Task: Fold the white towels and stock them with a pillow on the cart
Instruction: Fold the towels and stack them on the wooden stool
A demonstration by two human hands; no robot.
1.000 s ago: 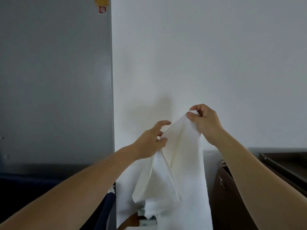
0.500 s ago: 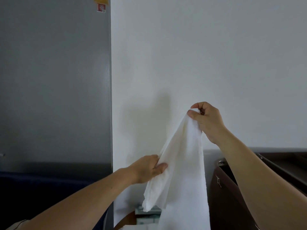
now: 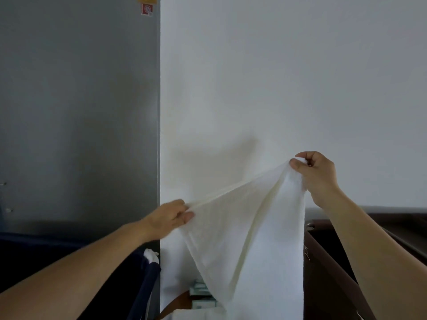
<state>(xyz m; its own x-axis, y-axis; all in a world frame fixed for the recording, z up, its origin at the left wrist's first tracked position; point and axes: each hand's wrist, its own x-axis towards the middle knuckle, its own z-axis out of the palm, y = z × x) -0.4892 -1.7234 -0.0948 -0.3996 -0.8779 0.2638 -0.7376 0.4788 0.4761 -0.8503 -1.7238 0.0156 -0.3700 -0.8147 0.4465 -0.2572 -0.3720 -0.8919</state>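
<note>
Holding one white towel [image 3: 245, 239] up in front of a pale wall [image 3: 277, 77], stretched between two bare hands. Pinching its upper corner with the right hand [image 3: 316, 174], thumb and curled fingers closed tight on the cloth, raised higher than the other. Pinching the hemmed top edge with the left hand [image 3: 171, 217], lower and off to the left, thumb pressing the hem against the fingers. Pulling that edge into one taut slanted line between the two grips. Hanging below in a soft, broad triangle, the terry-like weave showing a fine nubbly grain, with one long fold running down from the right grip and the lower part dropping out of view at the bottom edge. Showing a smooth matte grey panel [image 3: 78, 112] on the left, bearing two small stickers [image 3: 146, 9] near its top, one yellow and one red and white. Showing dark navy fabric [image 3: 147, 280] at lower left and one dark brown, hard-edged piece of furniture [image 3: 328, 273] at lower right.
</note>
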